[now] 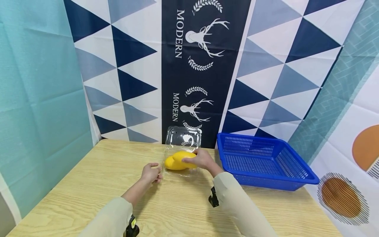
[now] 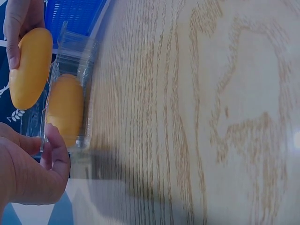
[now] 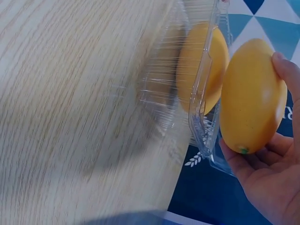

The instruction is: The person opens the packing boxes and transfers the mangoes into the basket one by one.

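Note:
A yellow mango [image 1: 183, 156] is in my right hand [image 1: 204, 159], gripped between thumb and fingers, over a clear plastic box [image 1: 186, 173]. Its green stem spot shows in the right wrist view. A second yellow mango [image 2: 65, 108] lies inside the box, partly behind the held one in the head view. The box's clear lid [image 1: 177, 135] stands raised at the back, by the wall cloth. At the box's left end, my left hand [image 1: 151, 173] pinches the rim between thumb and finger, as the left wrist view shows.
To the right of the box sits a blue plastic basket [image 1: 266, 179] with perforated sides. Both stand on a light wood-grain table [image 1: 103, 171]. Patterned cloth [image 1: 136, 62] hangs behind the table, and teal cloth [image 1: 44, 92] hangs at the left.

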`<action>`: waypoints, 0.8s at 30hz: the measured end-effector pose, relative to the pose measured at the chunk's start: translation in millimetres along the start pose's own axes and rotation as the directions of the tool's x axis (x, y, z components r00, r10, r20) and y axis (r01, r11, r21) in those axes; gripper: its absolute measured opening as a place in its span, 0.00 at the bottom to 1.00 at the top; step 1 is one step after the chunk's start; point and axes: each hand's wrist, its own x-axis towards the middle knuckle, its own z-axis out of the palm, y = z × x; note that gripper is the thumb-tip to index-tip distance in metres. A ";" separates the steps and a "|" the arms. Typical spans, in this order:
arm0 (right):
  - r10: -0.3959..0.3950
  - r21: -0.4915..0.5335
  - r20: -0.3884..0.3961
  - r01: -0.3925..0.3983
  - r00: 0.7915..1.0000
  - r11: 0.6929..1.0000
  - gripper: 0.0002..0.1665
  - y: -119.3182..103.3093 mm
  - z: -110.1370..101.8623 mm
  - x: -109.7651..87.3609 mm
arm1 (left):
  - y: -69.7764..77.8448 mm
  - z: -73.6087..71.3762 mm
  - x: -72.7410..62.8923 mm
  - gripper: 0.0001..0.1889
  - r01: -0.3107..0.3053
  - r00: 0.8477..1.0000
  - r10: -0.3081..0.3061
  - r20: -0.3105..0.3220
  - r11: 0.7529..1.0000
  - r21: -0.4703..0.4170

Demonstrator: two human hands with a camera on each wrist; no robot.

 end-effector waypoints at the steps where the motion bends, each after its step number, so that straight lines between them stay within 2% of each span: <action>1: 0.001 -0.001 -0.007 -0.001 1.000 1.000 0.34 -0.3 -1.0 -0.2 | -0.2 0.2 1.4 0.20 0.010 1.000 -0.010 -0.003 1.000 0.010; 5: -0.018 0.006 -0.025 0.018 1.000 1.000 0.39 -1.9 -4.9 -2.4 | 1.1 0.0 1.6 0.21 0.026 1.000 -0.026 0.001 0.999 0.027; 10: -0.052 0.002 -0.054 0.053 0.997 0.999 0.31 -3.3 -10.3 -4.9 | 0.7 -0.5 1.0 0.21 0.026 0.999 -0.026 0.018 0.999 0.023; 16: -0.012 -0.024 -0.064 0.011 0.998 1.000 0.28 -6.2 -20.9 -6.7 | -0.8 0.0 0.8 0.21 0.016 1.000 -0.016 0.023 1.000 0.027; 24: 0.020 -0.038 -0.147 -0.026 0.989 0.999 0.33 -14.4 -41.8 -9.9 | -1.5 0.1 1.1 0.20 0.015 1.000 -0.016 0.011 1.000 0.026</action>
